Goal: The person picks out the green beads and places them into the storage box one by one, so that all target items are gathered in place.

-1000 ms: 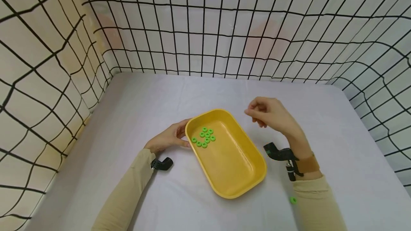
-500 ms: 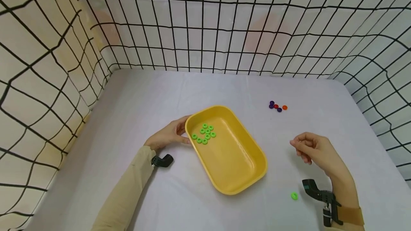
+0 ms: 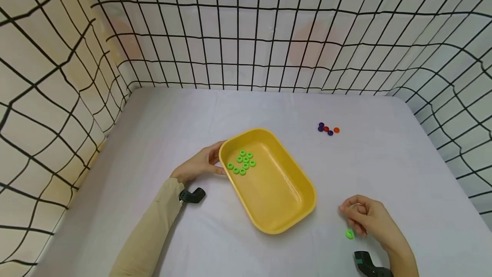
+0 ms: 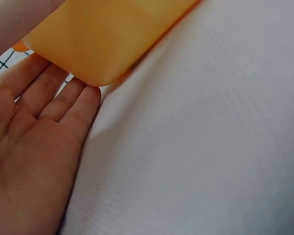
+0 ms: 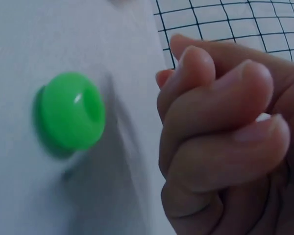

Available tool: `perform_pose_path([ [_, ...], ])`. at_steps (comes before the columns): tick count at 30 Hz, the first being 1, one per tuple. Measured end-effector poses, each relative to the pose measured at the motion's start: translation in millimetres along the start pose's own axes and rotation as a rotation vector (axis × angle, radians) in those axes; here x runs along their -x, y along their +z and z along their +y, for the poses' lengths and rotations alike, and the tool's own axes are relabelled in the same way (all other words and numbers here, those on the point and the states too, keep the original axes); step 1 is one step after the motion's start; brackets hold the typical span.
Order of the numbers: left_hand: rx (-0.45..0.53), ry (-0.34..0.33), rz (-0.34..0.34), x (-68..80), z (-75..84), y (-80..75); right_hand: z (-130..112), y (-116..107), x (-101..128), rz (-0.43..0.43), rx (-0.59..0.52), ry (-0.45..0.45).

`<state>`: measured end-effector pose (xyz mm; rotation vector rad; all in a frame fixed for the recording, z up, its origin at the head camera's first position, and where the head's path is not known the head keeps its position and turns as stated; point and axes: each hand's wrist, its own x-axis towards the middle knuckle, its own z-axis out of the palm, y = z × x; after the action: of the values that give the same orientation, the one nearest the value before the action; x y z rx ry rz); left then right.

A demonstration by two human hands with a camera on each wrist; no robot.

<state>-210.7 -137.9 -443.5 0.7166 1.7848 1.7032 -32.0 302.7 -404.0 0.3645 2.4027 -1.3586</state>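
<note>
In the head view, a yellow tray stands aslant on the white cloth with several green rings grouped at its far left end. My left hand holds the tray's left corner between thumb and fingers. The left wrist view shows the fingers lying against the tray's outer wall. Low on the right, my right hand hovers just beside and above a single green ring. Its fingers are loosely bent, and I see nothing between them. In the right wrist view that ring lies apart from the fingers.
Several small purple pieces, a red one and an orange one lie together at the far right. Black netting rises along the back and both sides of the white cloth.
My right hand has come back from the far right, toward me, to the single green ring, uncovering the small coloured pieces. My left hand and the tray keep their places.
</note>
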Motion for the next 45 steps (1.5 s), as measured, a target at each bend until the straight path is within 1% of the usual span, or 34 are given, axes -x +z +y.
perform_pose_path([
  [3, -0.001, -0.002, 0.007, 0.8, -1.0, -0.6, 5, -1, 4, -0.044, 0.013, 0.001],
  [8, 0.002, -0.001, 0.011, 3.2, -1.5, -1.1, 14, -5, 8, -0.13, 0.015, -0.061],
  [13, 0.007, -0.011, 0.011, 4.2, -1.5, -0.8, 22, -4, 9, -0.166, -0.006, -0.092],
  [17, 0.006, -0.009, 0.009, 3.3, -1.1, -0.9, 22, -4, 10, -0.159, 0.006, -0.097],
  [23, -0.002, -0.005, 0.01, 1.7, 1.0, -1.0, 20, -4, 11, -0.135, 0.043, -0.07],
  [32, -0.009, -0.014, 0.022, 1.4, 3.5, -0.6, 15, 0, 16, -0.069, 0.16, -0.026],
  [39, 0.007, -0.016, 0.016, 1.0, 3.7, 0.8, 13, 5, 17, -0.076, 0.128, -0.047],
  [45, 0.01, -0.016, 0.013, 0.8, 2.3, 1.5, 11, 7, 12, -0.087, 0.094, -0.056],
])
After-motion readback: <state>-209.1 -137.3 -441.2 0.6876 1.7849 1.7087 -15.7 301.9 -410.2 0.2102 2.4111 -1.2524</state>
